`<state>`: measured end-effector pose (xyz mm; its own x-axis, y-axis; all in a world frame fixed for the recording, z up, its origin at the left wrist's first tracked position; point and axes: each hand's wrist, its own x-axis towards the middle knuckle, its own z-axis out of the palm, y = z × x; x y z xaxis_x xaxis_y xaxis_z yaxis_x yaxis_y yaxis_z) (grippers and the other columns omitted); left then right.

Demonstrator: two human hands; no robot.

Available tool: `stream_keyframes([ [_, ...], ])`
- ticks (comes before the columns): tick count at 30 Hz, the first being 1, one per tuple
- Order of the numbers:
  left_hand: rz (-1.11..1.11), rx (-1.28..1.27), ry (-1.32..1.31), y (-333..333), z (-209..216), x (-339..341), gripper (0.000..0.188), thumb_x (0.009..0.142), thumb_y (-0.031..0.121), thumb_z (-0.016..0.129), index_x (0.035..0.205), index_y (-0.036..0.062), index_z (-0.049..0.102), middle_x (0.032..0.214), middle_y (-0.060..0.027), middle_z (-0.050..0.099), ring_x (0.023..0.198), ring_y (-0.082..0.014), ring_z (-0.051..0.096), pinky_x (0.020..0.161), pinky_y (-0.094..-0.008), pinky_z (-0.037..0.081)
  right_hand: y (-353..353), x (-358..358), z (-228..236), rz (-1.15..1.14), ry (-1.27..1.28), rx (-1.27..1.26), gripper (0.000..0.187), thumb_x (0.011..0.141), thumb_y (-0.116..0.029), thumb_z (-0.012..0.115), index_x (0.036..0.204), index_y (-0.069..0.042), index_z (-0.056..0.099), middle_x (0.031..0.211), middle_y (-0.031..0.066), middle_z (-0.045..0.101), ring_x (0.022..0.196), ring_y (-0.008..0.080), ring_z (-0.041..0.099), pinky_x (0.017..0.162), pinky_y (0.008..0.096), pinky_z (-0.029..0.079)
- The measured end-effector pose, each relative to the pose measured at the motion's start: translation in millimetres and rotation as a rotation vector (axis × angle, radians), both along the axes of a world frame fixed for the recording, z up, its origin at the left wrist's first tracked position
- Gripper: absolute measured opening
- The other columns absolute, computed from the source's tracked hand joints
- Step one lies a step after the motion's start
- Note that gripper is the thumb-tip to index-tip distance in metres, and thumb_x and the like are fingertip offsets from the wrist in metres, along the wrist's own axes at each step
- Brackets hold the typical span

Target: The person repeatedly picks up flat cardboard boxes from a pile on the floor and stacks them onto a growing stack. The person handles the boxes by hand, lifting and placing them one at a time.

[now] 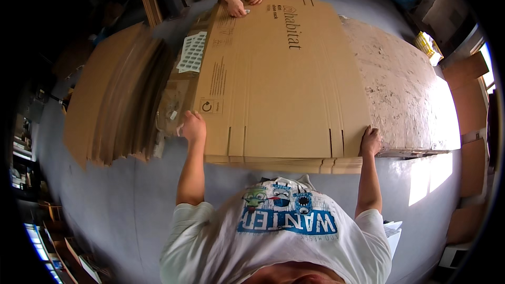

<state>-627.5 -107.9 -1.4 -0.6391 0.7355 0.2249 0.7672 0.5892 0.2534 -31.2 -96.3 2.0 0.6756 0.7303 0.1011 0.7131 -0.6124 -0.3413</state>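
A flattened cardboard box (294, 84) with dark print lies on top of a stack of similar flat boxes (284, 165) in front of me. At its near right corner, my right hand (371, 141) is closed around the edge. My left hand (193, 125) is beside the left edge, fingers curled. A small pale bit shows by these fingers; what they hold is unclear. Across the box, another person's hands (236, 7) rest at its far left corner, one with a small pale piece in its fingers. Sheets of pale oval stickers (192, 52) lie left of the box.
More flat cardboard (105, 94) stands in a leaning row at the left. To the right is a wide, scuffed, tape-covered brown surface (400, 84). A yellow-and-white package (430, 47) sits beyond it. Grey floor (142, 200) surrounds the work area.
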Motion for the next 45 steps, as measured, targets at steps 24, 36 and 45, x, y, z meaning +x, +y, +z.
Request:
stream_keyframes([
  [24, -0.025, 0.020, 0.002, 3, 3, -8, 0.031, 0.090, 0.034, 0.049, 0.103, 0.0048, 0.047, 0.094, -0.0162, 0.055, 0.083, -0.0343, 0.061, 0.063, -0.0454, 0.053, 8, 4, -11, 0.016, -0.011, -0.059, 0.050, 0.090, -0.052, 0.040, 0.102, -0.008, 0.059, 0.103, 0.0220, 0.063, 0.097, 0.0400, 0.059, 0.083, 0.0489, 0.046],
  [36, -0.327, 0.051, -0.611, 13, -23, -66, 0.038, 0.082, 0.029, 0.066, 0.101, 0.0004, 0.050, 0.091, -0.0180, 0.062, 0.087, -0.0307, 0.060, 0.076, -0.0389, 0.046, 15, 74, -21, 0.197, 0.334, 0.048, 0.050, 0.078, -0.046, 0.063, 0.102, -0.002, 0.064, 0.089, 0.0208, 0.067, 0.087, 0.0317, 0.065, 0.075, 0.0380, 0.051],
  [45, -0.292, 0.150, -0.486, 14, -48, -83, 0.028, 0.083, 0.022, 0.067, 0.095, 0.0019, 0.052, 0.083, -0.0081, 0.059, 0.077, -0.0190, 0.056, 0.071, -0.0333, 0.045, 9, 39, -13, 0.108, 0.264, 0.019, 0.047, 0.080, -0.047, 0.059, 0.107, -0.008, 0.063, 0.099, 0.0212, 0.065, 0.094, 0.0371, 0.062, 0.082, 0.0439, 0.048],
])
